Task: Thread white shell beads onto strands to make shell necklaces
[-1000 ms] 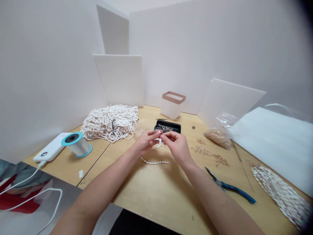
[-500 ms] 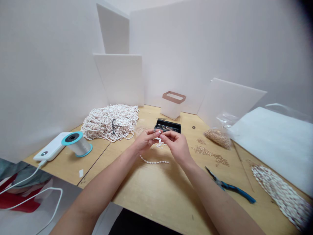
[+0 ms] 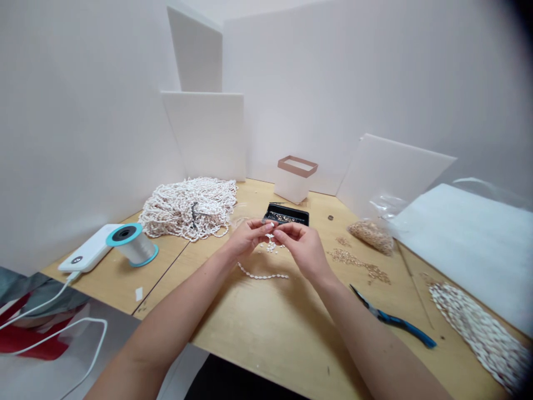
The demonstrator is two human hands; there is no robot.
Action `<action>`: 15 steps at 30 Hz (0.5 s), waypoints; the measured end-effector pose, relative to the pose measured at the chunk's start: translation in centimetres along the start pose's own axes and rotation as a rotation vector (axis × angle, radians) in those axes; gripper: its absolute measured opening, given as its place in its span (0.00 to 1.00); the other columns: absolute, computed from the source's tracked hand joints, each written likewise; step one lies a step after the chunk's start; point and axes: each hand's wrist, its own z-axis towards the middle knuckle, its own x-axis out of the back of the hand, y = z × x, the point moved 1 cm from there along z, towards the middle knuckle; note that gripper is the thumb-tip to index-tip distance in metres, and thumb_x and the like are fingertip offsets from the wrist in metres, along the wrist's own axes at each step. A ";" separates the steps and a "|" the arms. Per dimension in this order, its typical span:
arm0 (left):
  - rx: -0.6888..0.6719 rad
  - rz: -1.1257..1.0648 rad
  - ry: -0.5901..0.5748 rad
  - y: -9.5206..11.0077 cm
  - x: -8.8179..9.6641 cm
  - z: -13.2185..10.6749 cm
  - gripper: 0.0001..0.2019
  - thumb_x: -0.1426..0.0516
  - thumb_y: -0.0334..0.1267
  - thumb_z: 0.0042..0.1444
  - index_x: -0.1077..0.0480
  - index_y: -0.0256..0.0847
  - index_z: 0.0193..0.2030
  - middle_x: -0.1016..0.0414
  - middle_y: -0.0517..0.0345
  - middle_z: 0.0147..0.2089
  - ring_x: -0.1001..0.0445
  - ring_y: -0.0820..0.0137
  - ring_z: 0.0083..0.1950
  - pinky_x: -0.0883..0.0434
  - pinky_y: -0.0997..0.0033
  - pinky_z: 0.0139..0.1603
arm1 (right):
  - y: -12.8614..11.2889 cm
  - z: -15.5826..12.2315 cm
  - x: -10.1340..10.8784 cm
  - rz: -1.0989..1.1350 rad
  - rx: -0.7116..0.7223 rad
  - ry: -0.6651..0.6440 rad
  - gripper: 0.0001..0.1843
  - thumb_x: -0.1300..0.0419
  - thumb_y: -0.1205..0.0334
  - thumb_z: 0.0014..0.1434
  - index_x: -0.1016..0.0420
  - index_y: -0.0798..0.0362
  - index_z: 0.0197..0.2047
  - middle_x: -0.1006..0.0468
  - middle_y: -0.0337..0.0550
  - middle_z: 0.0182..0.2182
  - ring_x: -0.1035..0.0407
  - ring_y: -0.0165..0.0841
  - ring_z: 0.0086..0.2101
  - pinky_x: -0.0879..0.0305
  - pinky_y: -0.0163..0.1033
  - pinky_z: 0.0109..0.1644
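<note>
My left hand [image 3: 246, 238] and my right hand [image 3: 303, 248] meet above the middle of the wooden table [image 3: 266, 328], fingertips pinched together. Between them they hold the end of a strand of small white shell beads [image 3: 262, 274]; the strand hangs down and trails across the table toward me. A few loose white beads [image 3: 271, 246] lie just under the fingers. Right behind the hands sits a small black tray [image 3: 286, 214] with tiny metal parts in it.
A big heap of white bead strands [image 3: 189, 208] lies back left, with a teal-rimmed spool of clear thread [image 3: 132, 245] and a white power bank [image 3: 88, 255] beside it. Blue-handled pliers [image 3: 393, 321], scattered gold beads [image 3: 358, 263], a bead bag [image 3: 370, 233] and more strands [image 3: 478, 330] lie right.
The hands have stayed almost where they were, fingers shifting slightly on the strand. The view has drifted a little.
</note>
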 end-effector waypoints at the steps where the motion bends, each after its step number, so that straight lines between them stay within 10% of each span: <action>1: 0.001 0.003 -0.007 -0.1 0.0 0.0 0.14 0.30 0.41 0.42 0.20 0.36 0.35 0.22 0.54 0.31 0.26 0.71 0.32 0.33 0.69 0.36 | 0.0 0.0 0.0 -0.005 0.004 0.007 0.15 0.31 0.52 0.50 0.21 0.56 0.34 0.20 0.45 0.28 0.27 0.34 0.30 0.31 0.39 0.38; 15: -0.010 -0.026 0.021 0.1 -0.6 -0.3 0.12 0.30 0.39 0.42 0.20 0.36 0.33 0.22 0.54 0.30 0.26 0.71 0.31 0.31 0.69 0.36 | -0.2 -0.2 -0.2 -0.050 0.028 0.029 0.15 0.32 0.51 0.52 0.22 0.56 0.33 0.20 0.47 0.29 0.26 0.35 0.31 0.29 0.40 0.38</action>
